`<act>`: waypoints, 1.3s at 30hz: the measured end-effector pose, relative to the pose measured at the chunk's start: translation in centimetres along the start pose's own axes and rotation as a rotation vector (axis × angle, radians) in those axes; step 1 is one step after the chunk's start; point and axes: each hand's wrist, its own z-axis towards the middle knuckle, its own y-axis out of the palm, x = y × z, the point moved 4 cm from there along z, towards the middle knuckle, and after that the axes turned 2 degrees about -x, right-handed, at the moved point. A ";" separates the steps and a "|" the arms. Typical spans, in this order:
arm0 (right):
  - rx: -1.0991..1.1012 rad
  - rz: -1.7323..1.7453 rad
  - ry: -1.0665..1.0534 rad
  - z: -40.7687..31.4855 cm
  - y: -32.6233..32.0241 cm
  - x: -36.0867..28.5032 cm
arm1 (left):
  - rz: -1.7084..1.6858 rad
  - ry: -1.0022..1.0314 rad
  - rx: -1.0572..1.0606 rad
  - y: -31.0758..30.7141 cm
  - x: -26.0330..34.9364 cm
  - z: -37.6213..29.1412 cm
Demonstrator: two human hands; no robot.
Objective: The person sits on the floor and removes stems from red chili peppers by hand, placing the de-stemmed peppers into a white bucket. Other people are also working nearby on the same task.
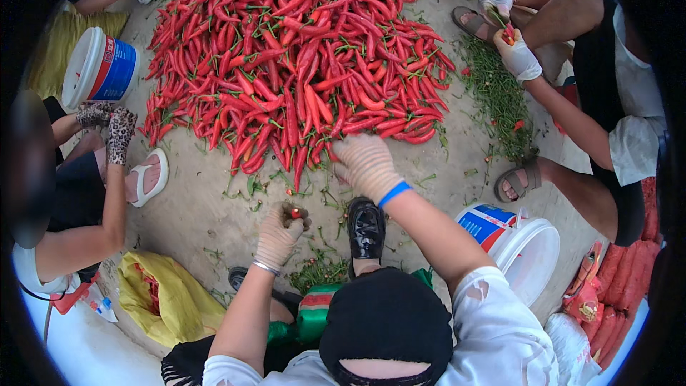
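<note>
A large heap of red chili peppers [300,53] with green stems covers the concrete floor before me. My left hand [281,233], in a ribbed cream glove with darkened fingertips, is closed around a red chili pepper [295,213], of which only a small end shows. At the near edge of the heap is my right hand [367,166], in a similar glove with a blue band at the wrist. Its fingertips reach among the peppers and are partly hidden, so its hold cannot be told. Loose green stems [320,273] lie on the floor between my feet.
At the left, a person in patterned gloves sits near a white lidded bucket [99,67]; a yellow sack [166,297] holds red peppers. Another person at the right holds peppers beside piled stems [493,96]. A white bucket [528,257] lies tilted near my right arm, before stacked red sacks [616,289].
</note>
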 end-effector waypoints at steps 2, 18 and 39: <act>0.147 -0.194 0.010 2.2 1.5 1.8 | -0.158 -0.134 -0.067 1.4 1.2 0.0; 0.457 0.764 -0.122 -6.6 -2.7 -2.1 | 0.422 0.371 -0.189 4.1 11.7 0.5; 0.176 -0.293 -0.059 2.7 1.0 6.6 | 0.105 0.084 0.491 -21.8 10.1 -11.0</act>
